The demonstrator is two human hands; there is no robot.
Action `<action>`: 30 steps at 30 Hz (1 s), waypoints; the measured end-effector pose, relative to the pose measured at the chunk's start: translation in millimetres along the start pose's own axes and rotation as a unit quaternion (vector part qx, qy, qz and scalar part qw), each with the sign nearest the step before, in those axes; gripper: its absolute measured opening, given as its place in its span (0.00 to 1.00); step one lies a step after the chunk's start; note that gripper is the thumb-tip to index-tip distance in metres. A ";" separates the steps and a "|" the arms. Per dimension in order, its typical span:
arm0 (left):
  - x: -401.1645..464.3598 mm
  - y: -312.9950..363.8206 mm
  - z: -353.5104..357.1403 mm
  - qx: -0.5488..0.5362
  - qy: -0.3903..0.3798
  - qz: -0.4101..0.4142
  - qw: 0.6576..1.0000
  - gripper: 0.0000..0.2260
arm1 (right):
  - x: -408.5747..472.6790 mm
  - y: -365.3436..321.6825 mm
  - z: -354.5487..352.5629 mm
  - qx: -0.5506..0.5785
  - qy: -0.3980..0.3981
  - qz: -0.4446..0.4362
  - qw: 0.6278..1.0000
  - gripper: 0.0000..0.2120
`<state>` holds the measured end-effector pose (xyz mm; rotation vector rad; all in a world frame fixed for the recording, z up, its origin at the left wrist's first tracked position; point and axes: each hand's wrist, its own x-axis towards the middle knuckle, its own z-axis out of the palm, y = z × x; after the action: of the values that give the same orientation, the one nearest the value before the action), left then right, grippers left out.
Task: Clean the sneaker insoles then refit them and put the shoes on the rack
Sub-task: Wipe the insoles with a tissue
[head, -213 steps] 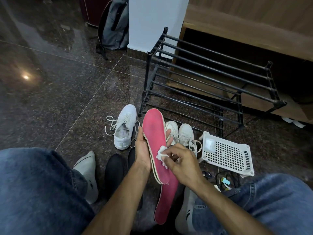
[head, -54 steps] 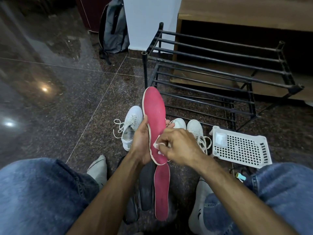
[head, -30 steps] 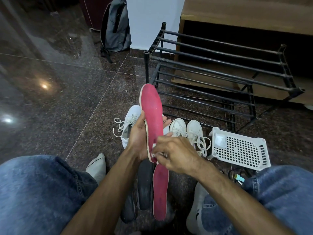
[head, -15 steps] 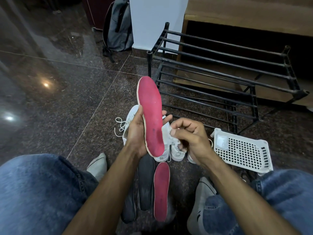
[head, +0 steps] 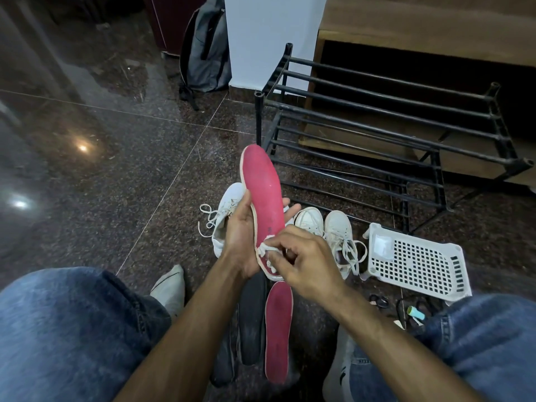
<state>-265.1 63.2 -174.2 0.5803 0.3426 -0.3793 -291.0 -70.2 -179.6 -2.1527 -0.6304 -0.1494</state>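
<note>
My left hand (head: pixel 242 242) grips a red insole (head: pixel 262 195) upright at its lower half, toe pointing away from me. My right hand (head: pixel 304 264) pinches a small white wipe (head: pixel 265 249) against the heel end of that insole. A second red insole (head: pixel 278 329) lies flat on the floor between my knees, beside two dark insoles (head: pixel 251 317). Three white sneakers stand on the floor behind my hands: one (head: pixel 227 216) to the left with loose laces, and a pair (head: pixel 333 227) to the right. The black metal shoe rack (head: pixel 377 123) stands beyond them.
A white perforated plastic basket (head: pixel 417 265) lies on the floor to the right, with small items (head: pixel 414 313) near my right knee. A grey backpack (head: pixel 204 53) leans by the white pillar. My jeans-clad knees frame the view, with white shoes (head: pixel 169 287) on my feet.
My right hand, which had lifted off to the right with the wipe, has come back onto the insole's heel end. The left hand has lowered the insole slightly.
</note>
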 end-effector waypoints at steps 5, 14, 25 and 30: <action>-4.5 -17.3 10.0 0.000 -0.030 -0.025 0.999 0.26 | 18.0 6.1 -16.2 -0.068 0.088 0.041 0.993 0.07; -3.8 -0.9 3.1 -0.065 -0.013 0.042 0.997 0.26 | -6.6 -1.1 -8.3 0.145 -0.083 0.035 0.985 0.06; -7.2 -9.8 8.1 -0.062 -0.034 0.010 0.997 0.28 | 5.8 8.6 -7.9 0.169 0.020 0.095 0.981 0.08; -6.5 1.8 4.8 -0.102 -0.043 0.058 0.992 0.26 | -5.9 9.1 -3.6 0.183 -0.049 0.046 0.981 0.06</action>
<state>-269.0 63.4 -166.9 0.3809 0.2593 -0.2536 -291.3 -79.8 -185.8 -1.8347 -0.5629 0.1173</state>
